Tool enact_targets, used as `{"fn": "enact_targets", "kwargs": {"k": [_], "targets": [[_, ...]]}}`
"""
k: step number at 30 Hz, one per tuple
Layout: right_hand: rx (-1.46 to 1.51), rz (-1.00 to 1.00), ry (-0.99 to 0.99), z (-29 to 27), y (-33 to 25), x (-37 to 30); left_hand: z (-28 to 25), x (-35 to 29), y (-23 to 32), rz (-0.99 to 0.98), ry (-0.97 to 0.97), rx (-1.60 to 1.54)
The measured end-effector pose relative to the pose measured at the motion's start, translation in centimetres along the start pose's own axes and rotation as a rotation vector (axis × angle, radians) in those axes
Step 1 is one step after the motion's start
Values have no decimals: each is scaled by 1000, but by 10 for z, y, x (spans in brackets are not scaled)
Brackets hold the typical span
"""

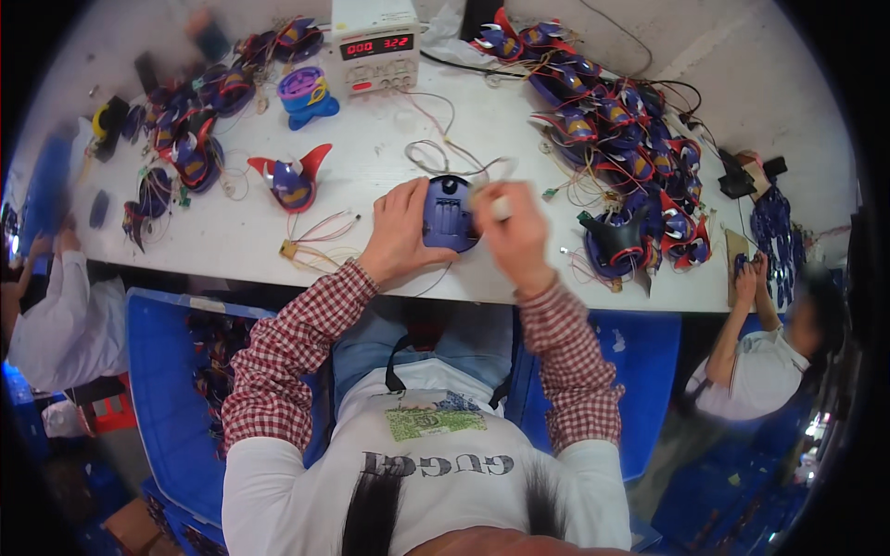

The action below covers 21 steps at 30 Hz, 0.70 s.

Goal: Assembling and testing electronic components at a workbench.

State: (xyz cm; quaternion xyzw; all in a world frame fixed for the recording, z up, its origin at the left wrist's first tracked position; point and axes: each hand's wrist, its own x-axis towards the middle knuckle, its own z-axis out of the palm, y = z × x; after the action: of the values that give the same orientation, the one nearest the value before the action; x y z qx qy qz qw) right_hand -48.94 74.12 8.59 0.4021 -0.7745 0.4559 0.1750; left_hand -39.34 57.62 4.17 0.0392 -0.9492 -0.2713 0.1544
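On the white table in front of me lies a purple round plastic housing [451, 221] with a slotted rectangular compartment and a dark round spot near its top. My left hand [400, 225] grips its left side, the thumb along the lower edge and the fingers at the upper left. My right hand [511, 227] is closed at the housing's right side, blurred by motion. A pale, whitish thing [502, 208] shows between its fingers; its kind is too smeared to tell. Thin wires [452, 153] loop on the table just beyond the housing.
A power supply [375, 46] with a red display stands at the back, beside a purple-and-blue round container [307, 97]. A horned purple-and-red toy part [290, 178] with wires lies left; piles of similar parts [612, 139] flank both sides. Blue bins [171, 389] stand below. Other people work at both sides.
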Motion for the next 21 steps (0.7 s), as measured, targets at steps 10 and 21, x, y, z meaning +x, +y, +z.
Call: {"fn": "enact_targets", "kwargs": {"k": [10,21], "targets": [[-275,161,-21,-10,71,18,-93,-71,-107,-450,533,-133],[128,-356,-530,163,-113,-13,-108,-29,-144,-599,380,-267]]}}
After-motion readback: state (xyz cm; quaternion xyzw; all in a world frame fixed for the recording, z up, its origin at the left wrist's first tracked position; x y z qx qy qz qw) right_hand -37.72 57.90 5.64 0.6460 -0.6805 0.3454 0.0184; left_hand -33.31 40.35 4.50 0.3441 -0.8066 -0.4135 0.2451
